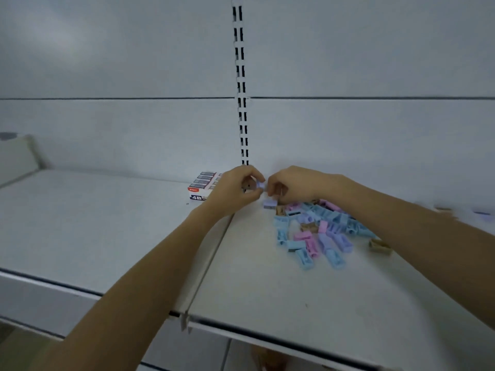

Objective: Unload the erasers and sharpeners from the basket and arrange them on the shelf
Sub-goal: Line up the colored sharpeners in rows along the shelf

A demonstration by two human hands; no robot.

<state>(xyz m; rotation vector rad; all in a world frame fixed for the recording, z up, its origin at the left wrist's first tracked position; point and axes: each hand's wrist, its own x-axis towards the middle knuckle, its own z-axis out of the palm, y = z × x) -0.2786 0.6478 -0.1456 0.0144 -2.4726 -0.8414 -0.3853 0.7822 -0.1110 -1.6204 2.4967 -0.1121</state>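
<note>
A heap of small blue, pink, lilac and tan sharpeners [320, 231] lies on the white shelf [254, 277] right of the middle. A row of boxed erasers [202, 184] marked 4B stands at the back by the upright. My left hand [235, 192] and my right hand [290, 184] meet above the shelf's back, fingers curled. Between their fingertips sits one small lilac sharpener [260, 186], pinched from both sides. Another lilac sharpener [269, 204] rests on the shelf just below them. No basket is visible.
A slotted upright [241, 84] runs up the white back panel behind my hands. A seam [209, 258] divides the left and right shelf boards. A lone tan sharpener [379, 246] lies right of the heap. Loose pieces sit blurred at the far right [479, 212].
</note>
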